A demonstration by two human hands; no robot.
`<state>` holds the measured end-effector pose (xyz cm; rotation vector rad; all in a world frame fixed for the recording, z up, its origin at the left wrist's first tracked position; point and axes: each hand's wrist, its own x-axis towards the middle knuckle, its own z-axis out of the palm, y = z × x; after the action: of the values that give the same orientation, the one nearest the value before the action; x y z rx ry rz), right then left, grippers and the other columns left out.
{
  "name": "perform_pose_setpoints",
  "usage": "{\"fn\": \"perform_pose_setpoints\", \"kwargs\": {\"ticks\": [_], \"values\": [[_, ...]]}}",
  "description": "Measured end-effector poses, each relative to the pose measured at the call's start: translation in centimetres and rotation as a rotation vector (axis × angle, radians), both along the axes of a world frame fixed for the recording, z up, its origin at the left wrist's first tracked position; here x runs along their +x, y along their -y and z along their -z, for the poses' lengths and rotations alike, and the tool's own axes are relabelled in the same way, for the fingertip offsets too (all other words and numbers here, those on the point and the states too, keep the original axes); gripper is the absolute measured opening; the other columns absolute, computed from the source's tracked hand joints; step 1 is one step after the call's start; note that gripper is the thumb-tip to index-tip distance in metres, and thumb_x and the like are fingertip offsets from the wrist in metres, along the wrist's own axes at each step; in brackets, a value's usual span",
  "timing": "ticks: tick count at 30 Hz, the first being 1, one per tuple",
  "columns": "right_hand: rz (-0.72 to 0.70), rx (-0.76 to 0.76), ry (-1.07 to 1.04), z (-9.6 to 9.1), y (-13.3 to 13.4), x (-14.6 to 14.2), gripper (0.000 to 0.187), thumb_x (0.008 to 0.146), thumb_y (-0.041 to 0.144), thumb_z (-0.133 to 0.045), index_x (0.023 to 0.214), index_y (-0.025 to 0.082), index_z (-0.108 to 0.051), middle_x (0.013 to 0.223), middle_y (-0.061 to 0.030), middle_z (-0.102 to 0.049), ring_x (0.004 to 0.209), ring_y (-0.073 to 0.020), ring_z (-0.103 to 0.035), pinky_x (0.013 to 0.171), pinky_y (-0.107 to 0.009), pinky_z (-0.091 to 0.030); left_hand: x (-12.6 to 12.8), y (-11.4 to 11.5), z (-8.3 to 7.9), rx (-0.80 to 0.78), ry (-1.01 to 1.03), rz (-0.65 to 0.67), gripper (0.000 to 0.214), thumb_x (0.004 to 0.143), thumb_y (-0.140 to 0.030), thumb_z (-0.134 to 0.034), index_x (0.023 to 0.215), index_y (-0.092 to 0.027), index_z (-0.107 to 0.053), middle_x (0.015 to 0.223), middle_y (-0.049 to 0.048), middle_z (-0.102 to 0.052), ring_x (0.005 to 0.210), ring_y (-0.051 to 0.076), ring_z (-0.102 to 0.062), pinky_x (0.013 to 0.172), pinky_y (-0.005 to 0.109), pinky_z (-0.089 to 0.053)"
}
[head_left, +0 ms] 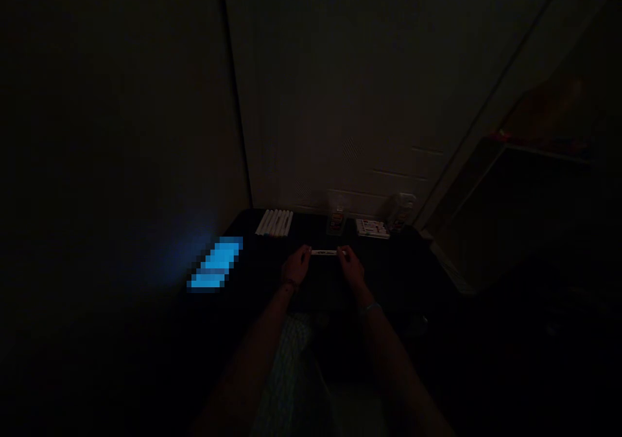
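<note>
A white marker pen [324, 252] with dark print lies level between my two hands, above the dark table [389, 275]. My left hand [295, 265] pinches its left end, and my right hand [352, 265] pinches its right end. Beyond my left hand, several white marker pens [275, 223] lie side by side in a row. Behind the held pen stands a clear container [336, 221] with dark and reddish print. A small flat white box [372, 228] with printed marks lies beyond my right hand. The dim light hides finer detail.
A glowing blue screen [216, 265], blurred into blocks, lies at the table's left end. A clear upright container [402, 211] stands at the back right by the wall [315, 100]. A shelf-like piece of furniture [534, 152] is faintly seen on the right.
</note>
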<state>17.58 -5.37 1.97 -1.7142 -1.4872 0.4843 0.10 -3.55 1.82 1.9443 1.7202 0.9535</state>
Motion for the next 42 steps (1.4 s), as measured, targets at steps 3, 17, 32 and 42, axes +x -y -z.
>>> {"fn": "perform_pose_setpoints", "kwargs": {"ticks": [3,17,32,42], "values": [[-0.009,0.016,-0.011,0.1,-0.1,0.0,0.036,0.079,0.052,-0.028,0.091,0.028,-0.052,0.083,0.0049,-0.057,0.075,-0.012,-0.051,0.065,-0.021,-0.036,0.1,0.0,0.0,-0.038,-0.036,-0.014,0.042,0.082,-0.049,-0.02,0.105,-0.029,-0.049,0.104,-0.0009,-0.058,0.093,0.013,-0.052,0.074,0.021,-0.037],[-0.014,0.084,-0.047,0.7,-0.6,0.2,0.036,0.079,0.048,-0.029,0.092,0.025,-0.053,0.09,0.0023,-0.056,0.081,-0.0123,-0.05,0.07,-0.022,-0.037,0.2,-0.2,0.4,-0.037,-0.108,-0.034,0.046,0.081,-0.052,-0.018,0.092,-0.025,-0.053,0.087,0.0027,-0.062,0.077,0.015,-0.056,0.062,0.023,-0.034],[0.012,-0.004,-0.107,-0.3,-0.1,0.1,0.037,0.075,0.052,-0.033,0.095,0.029,-0.054,0.087,0.0038,-0.057,0.077,-0.0134,-0.051,0.068,-0.023,-0.036,0.1,-0.4,0.4,0.119,0.108,0.0,0.029,0.084,-0.036,-0.024,0.095,-0.025,-0.048,0.095,-0.0002,-0.057,0.087,0.011,-0.052,0.073,0.021,-0.036],[0.097,0.002,-0.13,0.4,-0.6,0.1,0.042,0.076,0.055,-0.027,0.084,0.023,-0.053,0.075,0.0022,-0.056,0.068,-0.0122,-0.05,0.06,-0.02,-0.034,0.2,-0.1,0.0,-0.023,-0.038,-0.034,0.038,0.083,-0.045,-0.02,0.095,-0.025,-0.05,0.091,0.0034,-0.06,0.084,0.014,-0.054,0.068,0.023,-0.034]]}}
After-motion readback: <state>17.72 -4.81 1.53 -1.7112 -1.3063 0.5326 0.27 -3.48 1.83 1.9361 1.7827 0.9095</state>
